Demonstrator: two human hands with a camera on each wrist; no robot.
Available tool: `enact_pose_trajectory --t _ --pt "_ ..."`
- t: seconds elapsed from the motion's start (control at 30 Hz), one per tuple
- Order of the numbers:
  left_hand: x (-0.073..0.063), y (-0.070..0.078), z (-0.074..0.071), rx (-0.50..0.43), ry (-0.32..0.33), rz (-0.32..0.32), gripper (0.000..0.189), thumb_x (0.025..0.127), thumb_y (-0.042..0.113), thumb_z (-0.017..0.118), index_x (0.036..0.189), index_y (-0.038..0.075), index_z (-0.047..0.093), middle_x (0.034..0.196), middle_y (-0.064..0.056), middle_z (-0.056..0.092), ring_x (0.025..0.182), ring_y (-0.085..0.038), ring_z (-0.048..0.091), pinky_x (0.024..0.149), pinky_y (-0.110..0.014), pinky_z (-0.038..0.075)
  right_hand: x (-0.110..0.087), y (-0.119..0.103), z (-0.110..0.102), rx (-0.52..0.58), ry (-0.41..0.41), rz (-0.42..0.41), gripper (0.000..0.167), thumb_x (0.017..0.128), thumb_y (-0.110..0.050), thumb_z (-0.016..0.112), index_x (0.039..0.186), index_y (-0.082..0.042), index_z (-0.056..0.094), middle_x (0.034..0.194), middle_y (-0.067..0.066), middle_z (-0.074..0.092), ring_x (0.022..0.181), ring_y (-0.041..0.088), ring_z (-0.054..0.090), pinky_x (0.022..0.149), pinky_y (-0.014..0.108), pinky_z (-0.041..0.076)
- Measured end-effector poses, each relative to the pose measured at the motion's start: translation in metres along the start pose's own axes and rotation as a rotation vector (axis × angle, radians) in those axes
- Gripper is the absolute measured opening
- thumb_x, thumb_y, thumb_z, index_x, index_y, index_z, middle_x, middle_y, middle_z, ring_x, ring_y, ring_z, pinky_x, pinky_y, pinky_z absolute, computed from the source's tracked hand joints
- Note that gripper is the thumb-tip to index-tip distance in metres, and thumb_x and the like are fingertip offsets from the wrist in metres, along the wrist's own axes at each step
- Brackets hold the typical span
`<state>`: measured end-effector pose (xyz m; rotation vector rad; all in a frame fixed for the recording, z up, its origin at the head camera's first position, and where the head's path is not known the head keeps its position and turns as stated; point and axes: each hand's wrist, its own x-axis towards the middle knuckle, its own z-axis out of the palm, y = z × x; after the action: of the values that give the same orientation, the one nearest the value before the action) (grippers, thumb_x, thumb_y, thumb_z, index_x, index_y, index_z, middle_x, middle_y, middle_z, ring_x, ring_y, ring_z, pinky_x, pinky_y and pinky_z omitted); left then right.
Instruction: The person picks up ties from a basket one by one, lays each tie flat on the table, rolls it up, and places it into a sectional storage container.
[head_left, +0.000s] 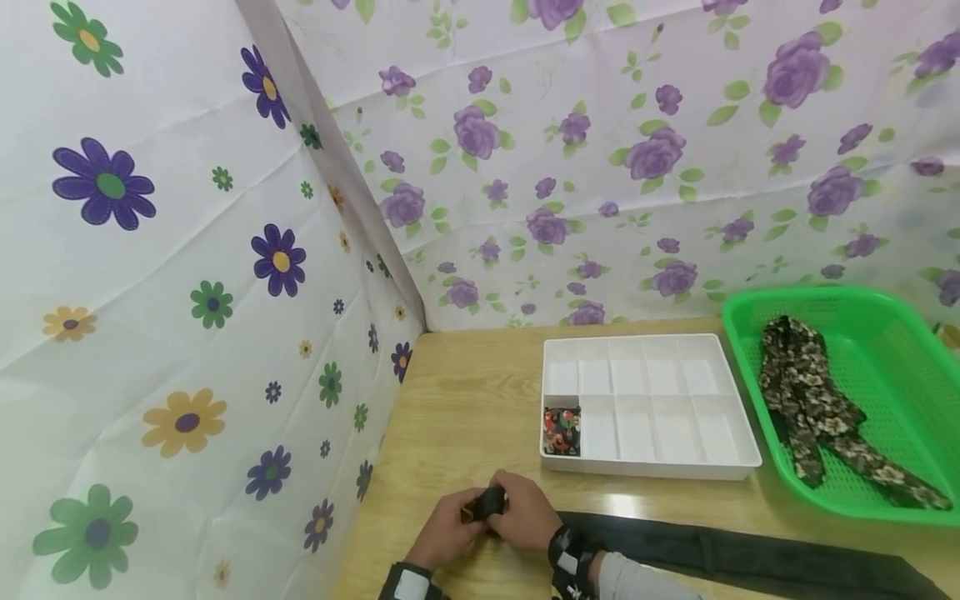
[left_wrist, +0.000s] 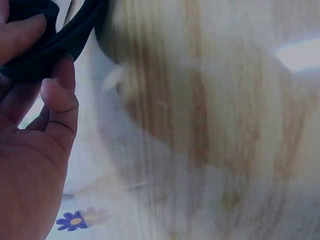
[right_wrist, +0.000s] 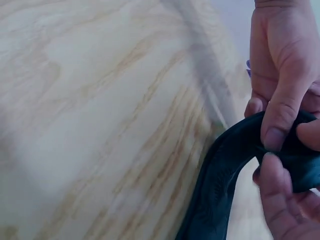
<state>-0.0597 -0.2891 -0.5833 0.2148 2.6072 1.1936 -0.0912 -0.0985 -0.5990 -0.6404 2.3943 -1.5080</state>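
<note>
A long dark necktie (head_left: 697, 546) lies along the front of the table, its pointed end towards the right. Its other end is bunched into a small roll (head_left: 491, 502) between the two hands. My left hand (head_left: 450, 527) pinches the roll from the left, thumb and fingertips on the cloth. From the other side my right hand (head_left: 522, 512) grips the same roll, fingers curled over it. The left wrist view shows the dark cloth (left_wrist: 47, 52) folded in a loop at the left fingers. In the right wrist view, a band of the tie (right_wrist: 215, 185) runs down from the fingers.
A white divided tray (head_left: 648, 471) stands behind the tie, with a folded colourful patterned cloth (head_left: 562, 432) in its front left compartment. To its right is a green basket (head_left: 832, 296) with patterned brown cloth (head_left: 802, 392) inside. Flowered sheets (head_left: 525, 167) hang at the back and left.
</note>
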Motion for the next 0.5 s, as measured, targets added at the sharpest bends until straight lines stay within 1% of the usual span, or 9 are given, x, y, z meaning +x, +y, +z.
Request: enact_pose_trajectory --t 0.07,0.13,0.2,0.3,0.4,0.5 --pt "-0.001 0.0 0.001 0.002 -0.008 0.004 0.036 0.093 0.01 0.075 0.129 0.017 0.073 0.118 0.0 0.076 0.101 -0.007 0.064 0.084 -0.025 0.052 -0.001 0.0 0.0 0.052 0.005 0.005 0.024 0.081 -0.011 0.077 0.097 -0.021 0.062 0.089 -0.005 0.065 0.068 0.006 0.054 0.061 0.023 0.045" --pt "-0.001 0.001 0.001 0.004 -0.01 -0.005 0.037 0.092 0.013 0.076 0.128 0.019 0.073 0.116 0.002 0.076 0.1 -0.006 0.064 0.083 -0.024 0.051 -0.002 0.002 0.0 0.082 0.022 0.008 0.024 0.081 -0.009 0.076 0.098 -0.02 0.062 0.089 -0.004 0.063 0.068 0.006 0.054 0.06 0.023 0.045" --pt "-0.002 0.002 0.001 -0.003 -0.008 -0.018 0.039 0.091 0.016 0.079 0.129 0.021 0.073 0.115 0.003 0.076 0.099 -0.006 0.064 0.082 -0.023 0.05 -0.003 0.003 0.001 0.098 0.029 0.014 0.026 0.08 -0.007 0.075 0.099 -0.018 0.061 0.091 -0.003 0.062 0.071 0.007 0.055 0.062 0.024 0.045" --pt "-0.001 0.002 0.001 -0.018 -0.005 -0.025 0.045 0.086 0.019 0.085 0.128 0.023 0.073 0.119 0.002 0.075 0.099 -0.008 0.063 0.08 -0.023 0.05 -0.004 0.006 0.0 0.123 0.014 0.041 0.027 0.08 -0.005 0.073 0.1 -0.016 0.06 0.093 -0.001 0.063 0.073 0.009 0.057 0.064 0.024 0.046" --pt "-0.001 0.001 0.0 -0.045 0.01 -0.021 0.05 0.082 0.018 0.088 0.129 0.022 0.071 0.121 -0.001 0.075 0.099 -0.01 0.063 0.08 -0.024 0.051 -0.005 0.01 -0.001 0.173 -0.009 0.069 0.027 0.078 -0.003 0.072 0.099 -0.013 0.06 0.092 0.001 0.066 0.074 0.012 0.06 0.065 0.026 0.047" --pt "-0.001 -0.001 0.0 -0.067 0.019 -0.012 0.049 0.081 0.014 0.088 0.126 0.019 0.069 0.118 -0.004 0.076 0.094 -0.01 0.064 0.079 -0.025 0.052 -0.008 0.014 0.0 0.202 -0.02 0.088 0.026 0.077 -0.004 0.074 0.099 -0.013 0.062 0.092 0.002 0.069 0.077 0.013 0.063 0.067 0.026 0.049"
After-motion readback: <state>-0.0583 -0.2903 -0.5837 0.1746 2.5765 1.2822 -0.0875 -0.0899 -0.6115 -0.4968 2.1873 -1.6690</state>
